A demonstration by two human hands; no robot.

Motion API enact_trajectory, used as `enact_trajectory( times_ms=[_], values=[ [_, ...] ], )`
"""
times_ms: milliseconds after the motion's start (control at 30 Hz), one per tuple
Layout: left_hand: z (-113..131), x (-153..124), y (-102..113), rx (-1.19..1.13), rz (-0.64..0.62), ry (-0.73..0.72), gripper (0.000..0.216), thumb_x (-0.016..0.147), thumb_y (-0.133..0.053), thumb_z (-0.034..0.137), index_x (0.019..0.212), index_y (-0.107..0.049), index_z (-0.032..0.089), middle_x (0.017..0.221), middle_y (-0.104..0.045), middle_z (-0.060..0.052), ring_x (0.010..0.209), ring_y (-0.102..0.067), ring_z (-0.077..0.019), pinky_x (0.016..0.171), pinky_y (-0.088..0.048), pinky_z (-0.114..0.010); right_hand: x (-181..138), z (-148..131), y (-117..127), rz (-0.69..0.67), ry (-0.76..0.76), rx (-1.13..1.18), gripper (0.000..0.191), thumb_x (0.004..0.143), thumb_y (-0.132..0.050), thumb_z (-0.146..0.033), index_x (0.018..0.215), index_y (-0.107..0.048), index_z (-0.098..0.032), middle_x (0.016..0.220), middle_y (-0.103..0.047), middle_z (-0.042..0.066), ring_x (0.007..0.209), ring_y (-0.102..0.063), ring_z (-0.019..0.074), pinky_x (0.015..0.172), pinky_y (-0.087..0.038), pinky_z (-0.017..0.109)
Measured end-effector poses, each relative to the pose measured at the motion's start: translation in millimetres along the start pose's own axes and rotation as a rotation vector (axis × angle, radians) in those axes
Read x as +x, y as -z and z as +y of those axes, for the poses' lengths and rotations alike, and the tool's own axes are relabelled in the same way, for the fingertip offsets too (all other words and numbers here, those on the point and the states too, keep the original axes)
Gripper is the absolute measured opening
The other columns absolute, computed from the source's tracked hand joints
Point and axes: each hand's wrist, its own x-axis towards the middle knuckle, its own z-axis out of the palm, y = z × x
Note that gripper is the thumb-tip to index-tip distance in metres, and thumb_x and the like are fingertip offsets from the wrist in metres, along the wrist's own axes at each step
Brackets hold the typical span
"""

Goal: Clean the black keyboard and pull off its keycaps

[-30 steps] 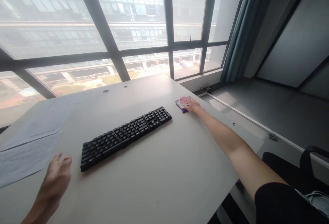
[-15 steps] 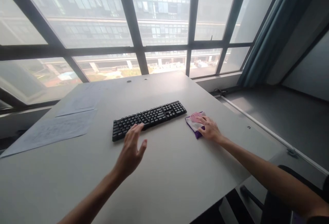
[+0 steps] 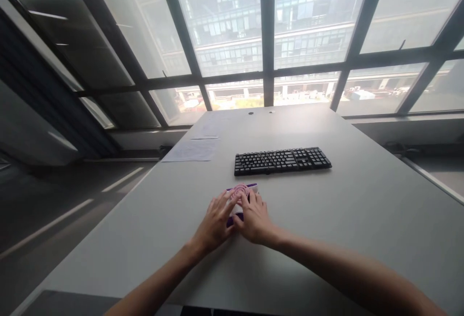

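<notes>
A small folded cloth (image 3: 239,189), white and purple with a pink ring-patterned patch on top, lies on the table in front of the keyboard. My left hand (image 3: 215,220) is on its left side, fingers bent over the fabric and thumb near the front edge. From the right, my right hand (image 3: 254,217) grips it too, thumb and fingers curled on the cloth. Both hands nearly touch at the thumbs and cover much of the cloth. Just beyond them, the black keyboard (image 3: 282,160) rests flat, apart from both hands.
The white table (image 3: 344,214) reaches toward a large framed window (image 3: 268,35). Sheets of paper (image 3: 192,150) lie at its far left edge. A dark curtain (image 3: 54,98) hangs at the left, and a pale rail (image 3: 433,179) runs beside the table's right edge.
The cloth has moved from the keyboard's right end to its front left, with my right hand on it. My left hand has left the keyboard for the cloth. The view has turned left.
</notes>
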Motion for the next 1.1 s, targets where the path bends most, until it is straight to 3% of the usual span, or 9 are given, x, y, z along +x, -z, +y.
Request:
enact_trajectory(
  times_ms=[100, 200, 367, 500, 667, 800, 933, 1033, 1100],
  values=[
    [-60.3, -14.7, 20.2, 0.057, -0.025, 0.024, 0.074, 0.091, -0.055, 0.024, 0.158, -0.023, 0.025, 0.158, -0.037, -0.013, 0.147, -0.031, -0.0330, 0.118, -0.030, -0.056, 24.9, -38.8, -22.9, -0.073, 0.127, 0.117, 0.078, 0.085, -0.059, -0.040, 0.155, -0.033, -0.019, 0.160, -0.029, 0.022, 0.143, -0.033, 0.0417, 0.111, -0.032, 0.057],
    [-97.8, -26.2, 36.0, 0.119, -0.047, 0.027, 0.074, 0.090, -0.053, 0.022, 0.158, -0.025, 0.021, 0.158, -0.037, -0.015, 0.146, -0.034, -0.0315, 0.118, -0.032, -0.051, 40.6, -64.1, -46.1, -0.082, 0.168, 0.157, 0.075, 0.087, -0.058, -0.038, 0.154, -0.033, -0.017, 0.163, -0.024, 0.021, 0.150, -0.020, 0.0387, 0.116, -0.025, 0.056],
    [-94.0, -39.6, 27.7, 0.172, -0.013, 0.054, 0.076, 0.090, -0.051, 0.022, 0.160, -0.022, 0.021, 0.164, -0.025, -0.014, 0.151, -0.022, -0.0332, 0.120, -0.028, -0.053, 44.0, -63.3, -72.6, -0.038, 0.161, 0.126, 0.074, 0.092, -0.054, -0.042, 0.156, -0.030, -0.015, 0.165, -0.018, 0.021, 0.154, -0.008, 0.0370, 0.120, -0.014, 0.060],
    [-81.1, -36.9, 4.2, 0.166, -0.057, 0.141, 0.065, 0.096, -0.050, 0.040, 0.158, -0.030, 0.032, 0.167, -0.018, -0.010, 0.152, -0.016, -0.0391, 0.118, -0.024, -0.063, 42.1, -40.2, -64.2, -0.087, 0.261, 0.081, 0.068, 0.097, -0.046, -0.043, 0.156, -0.032, -0.011, 0.164, -0.022, 0.022, 0.154, -0.011, 0.0338, 0.121, -0.013, 0.058],
    [-96.5, -8.3, -4.5, 0.122, -0.035, 0.296, 0.053, 0.103, -0.034, 0.052, 0.154, -0.037, 0.036, 0.167, -0.019, -0.005, 0.153, -0.011, -0.0344, 0.119, -0.021, -0.062, 49.7, -16.3, -35.4, -0.092, 0.350, 0.117, 0.060, 0.098, -0.048, -0.039, 0.150, -0.043, -0.011, 0.160, -0.032, 0.021, 0.151, -0.025, 0.0305, 0.121, -0.023, 0.049],
    [-118.8, 16.2, 6.2, 0.109, -0.069, 0.364, 0.057, 0.103, -0.027, 0.056, 0.154, -0.038, 0.032, 0.166, -0.020, -0.008, 0.153, -0.011, -0.0363, 0.116, -0.022, -0.065, 55.4, 12.6, -3.9, 0.024, 0.328, 0.244, 0.034, 0.096, -0.051, -0.034, 0.121, -0.071, -0.020, 0.141, -0.059, 0.013, 0.135, -0.050, 0.0262, 0.114, -0.037, 0.045],
    [-127.7, 30.8, 21.7, 0.126, -0.032, 0.351, 0.059, 0.101, -0.027, 0.060, 0.154, -0.038, 0.036, 0.167, -0.017, -0.007, 0.153, -0.009, -0.0394, 0.114, -0.022, -0.069, 65.4, 73.5, 58.6, 0.318, 0.261, 0.350, 0.028, 0.092, -0.050, -0.029, 0.102, -0.075, -0.023, 0.119, -0.071, 0.011, 0.115, -0.063, 0.0246, 0.103, -0.048, 0.043],
    [-113.5, 51.6, 28.8, 0.074, 0.168, 0.271, 0.062, 0.101, -0.029, 0.059, 0.157, -0.032, 0.032, 0.168, -0.015, -0.008, 0.154, -0.008, -0.0357, 0.119, -0.018, -0.062, 76.6, 138.0, 123.1, 0.665, -0.053, 0.283, 0.031, 0.086, -0.049, -0.027, 0.103, -0.075, -0.021, 0.112, -0.073, 0.010, 0.107, -0.066, 0.0236, 0.094, -0.053, 0.037],
    [-96.7, 77.1, 27.6, -0.069, 0.288, 0.263, 0.064, 0.102, -0.030, 0.058, 0.157, -0.030, 0.025, 0.166, -0.020, -0.013, 0.153, -0.014, -0.0312, 0.122, -0.017, -0.054, 83.5, 181.0, 162.4, 0.803, -0.212, 0.248, 0.044, 0.089, -0.040, -0.024, 0.119, -0.069, -0.011, 0.122, -0.069, 0.017, 0.113, -0.064, 0.0246, 0.096, -0.051, 0.038]
  ],
)
